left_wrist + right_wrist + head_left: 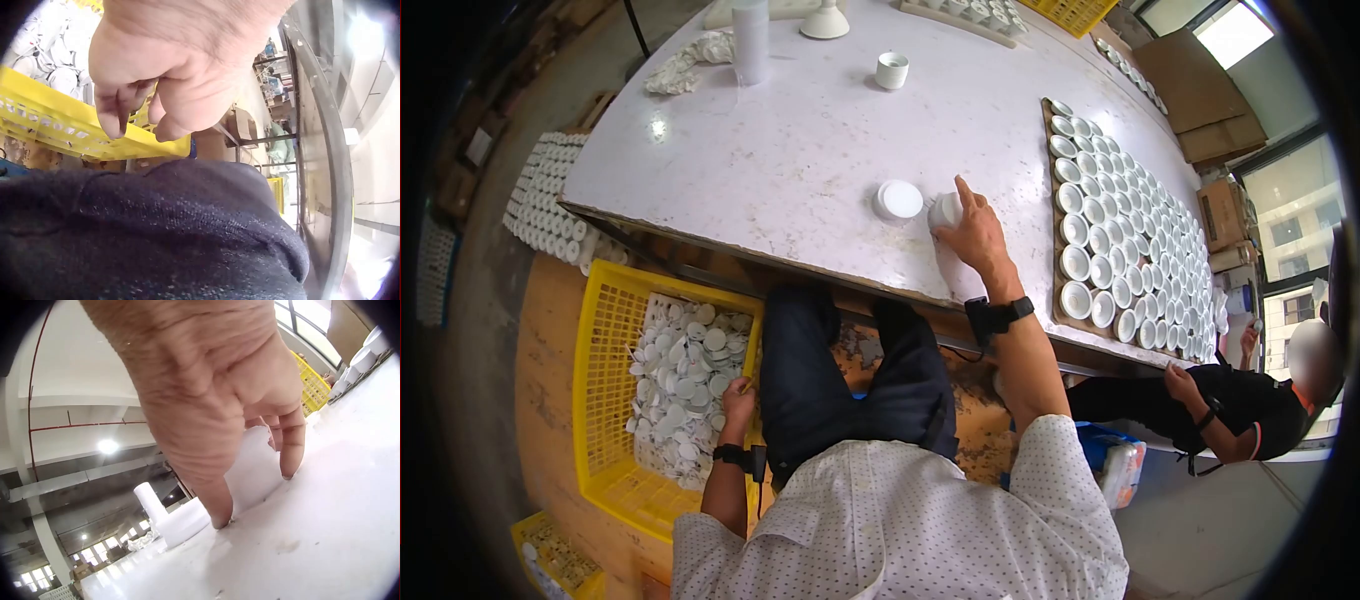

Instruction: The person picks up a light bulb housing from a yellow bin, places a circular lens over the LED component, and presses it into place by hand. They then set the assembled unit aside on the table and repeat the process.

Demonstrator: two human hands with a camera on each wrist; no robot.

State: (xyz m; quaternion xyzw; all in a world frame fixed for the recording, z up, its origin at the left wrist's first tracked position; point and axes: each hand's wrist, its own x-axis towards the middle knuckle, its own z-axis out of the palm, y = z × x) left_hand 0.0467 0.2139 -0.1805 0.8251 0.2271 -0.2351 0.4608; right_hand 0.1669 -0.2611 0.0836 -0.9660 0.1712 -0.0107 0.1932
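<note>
My right hand (975,235) reaches over the tabletop and grips a white cup-shaped piece (253,472). Thumb and fingers stand on opposite sides of it, fingertips right at the table surface. Just left of it sits a second white round piece (898,199) with a flat, disc-like top. My left hand (739,402) is low beside my thigh, at the near rim of a yellow plastic basket (605,330). In the left wrist view its fingers (111,119) hang loosely curled in front of the basket wall, with nothing between them. Many small white pieces (690,385) fill the basket.
A board of white cups (1100,220) lies on the table's right. Farther back are a small white cup (892,70), a white cylinder (750,40) and a crumpled cloth (690,65). Another person (1230,410) in black stands at the right. The table edge (800,268) runs above my knees.
</note>
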